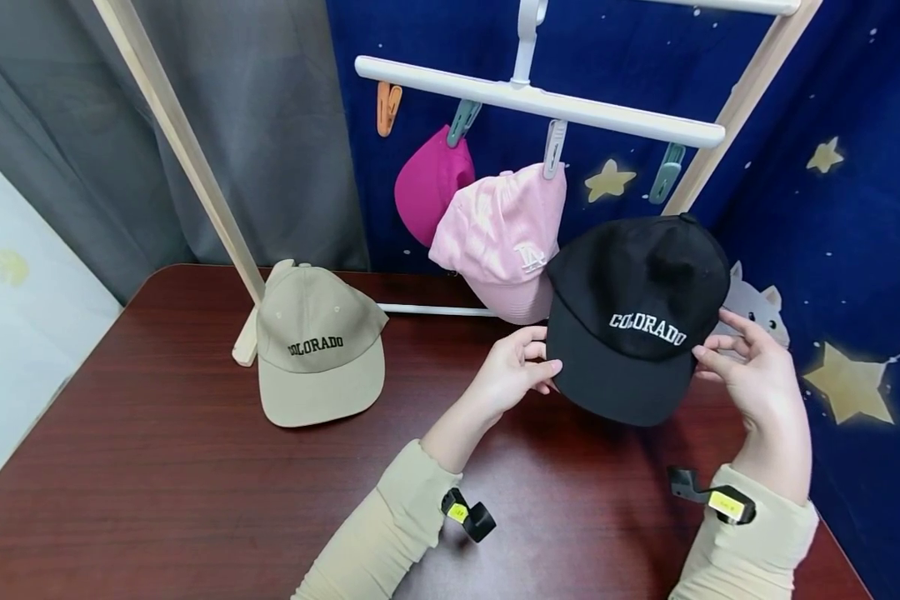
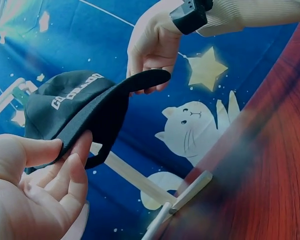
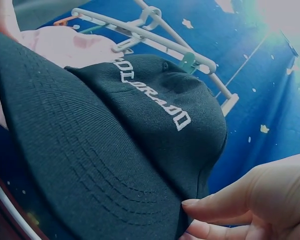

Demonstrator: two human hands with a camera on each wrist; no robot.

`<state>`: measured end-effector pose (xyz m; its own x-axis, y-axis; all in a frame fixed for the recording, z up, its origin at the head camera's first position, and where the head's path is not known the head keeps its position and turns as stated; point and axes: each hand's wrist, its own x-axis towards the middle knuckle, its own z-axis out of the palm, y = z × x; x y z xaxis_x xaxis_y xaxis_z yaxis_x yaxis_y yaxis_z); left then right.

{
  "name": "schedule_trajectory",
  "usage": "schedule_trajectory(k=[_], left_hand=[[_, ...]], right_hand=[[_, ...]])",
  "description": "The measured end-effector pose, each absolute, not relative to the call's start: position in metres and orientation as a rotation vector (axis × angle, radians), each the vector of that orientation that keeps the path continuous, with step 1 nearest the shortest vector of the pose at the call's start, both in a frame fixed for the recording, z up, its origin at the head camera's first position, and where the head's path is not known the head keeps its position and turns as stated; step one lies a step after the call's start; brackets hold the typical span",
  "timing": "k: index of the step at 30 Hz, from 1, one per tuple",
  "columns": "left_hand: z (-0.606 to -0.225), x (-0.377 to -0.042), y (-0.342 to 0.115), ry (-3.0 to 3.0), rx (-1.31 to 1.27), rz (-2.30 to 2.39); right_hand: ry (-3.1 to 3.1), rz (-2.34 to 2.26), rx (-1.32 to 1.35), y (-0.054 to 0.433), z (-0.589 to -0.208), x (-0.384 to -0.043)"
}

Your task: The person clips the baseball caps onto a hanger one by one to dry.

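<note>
Sleeves (image 1: 390, 525) cut off below; blk cap (image 1: 637, 287) part-hides fingers (image 1: 529, 334)

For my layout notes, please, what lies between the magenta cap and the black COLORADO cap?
The pale pink fabric LA cap, in the head view.

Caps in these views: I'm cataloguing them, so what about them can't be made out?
Head view: the back of the black COLORADO cap, hidden behind its own front.
Head view: part of the magenta cap, covered by the pink LA cap.
Right wrist view: part of the black cap's brim, cut off by the bottom edge.
</note>
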<state>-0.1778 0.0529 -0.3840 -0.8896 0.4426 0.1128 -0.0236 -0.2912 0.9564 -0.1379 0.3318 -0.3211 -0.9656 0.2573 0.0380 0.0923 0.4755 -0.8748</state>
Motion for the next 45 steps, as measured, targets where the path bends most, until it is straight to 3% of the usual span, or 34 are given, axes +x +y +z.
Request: schedule_trajectory(k=[14,45], left_hand=[[-0.386,-0.183,0.046,1.622,0.463,2.264],[-0.382,-0.186,0.043,1.651,0.362,2.281]], right_hand=[[-2.348,1.739,-0.190,0.319,-0.329,-0.148],[-2.507,1.431,-0.295,0.302,-0.330,-0.154]])
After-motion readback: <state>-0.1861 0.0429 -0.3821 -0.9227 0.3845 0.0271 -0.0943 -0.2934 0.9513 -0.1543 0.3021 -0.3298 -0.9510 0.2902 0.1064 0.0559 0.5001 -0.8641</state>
